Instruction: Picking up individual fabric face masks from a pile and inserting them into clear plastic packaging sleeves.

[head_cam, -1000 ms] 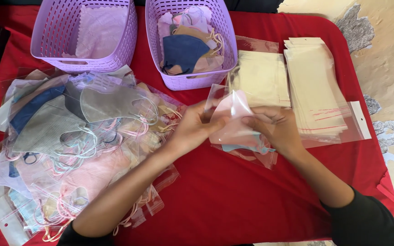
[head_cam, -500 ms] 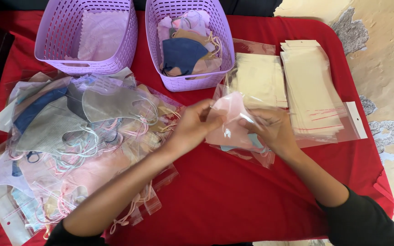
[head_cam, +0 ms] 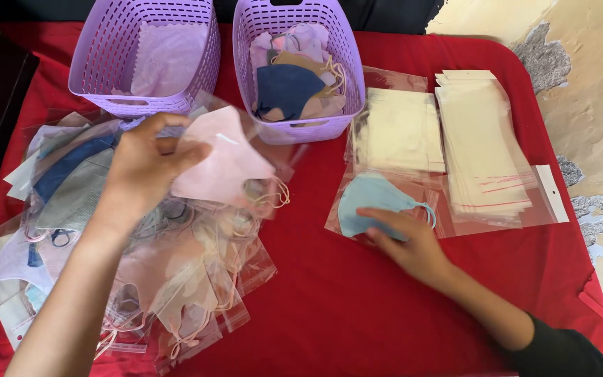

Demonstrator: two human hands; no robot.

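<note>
Left hand (head_cam: 141, 164) raised over the pile of bagged masks (head_cam: 141, 265), fingers pinched on a pink mask in a clear bag (head_cam: 225, 164). Right hand (head_cam: 406, 241) flat, fingers spread, pressing a blue mask (head_cam: 371, 209) onto the surface. Best lowered level, so the pile stays neat.

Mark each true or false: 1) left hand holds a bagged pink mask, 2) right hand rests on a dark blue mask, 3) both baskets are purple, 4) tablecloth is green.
1) The left hand holds a bagged pink mask. True.
2) The right hand rests on a dark blue mask. False: the mask under it is light blue.
3) Both baskets are purple. True.
4) The tablecloth is green. False: it is red.
</note>
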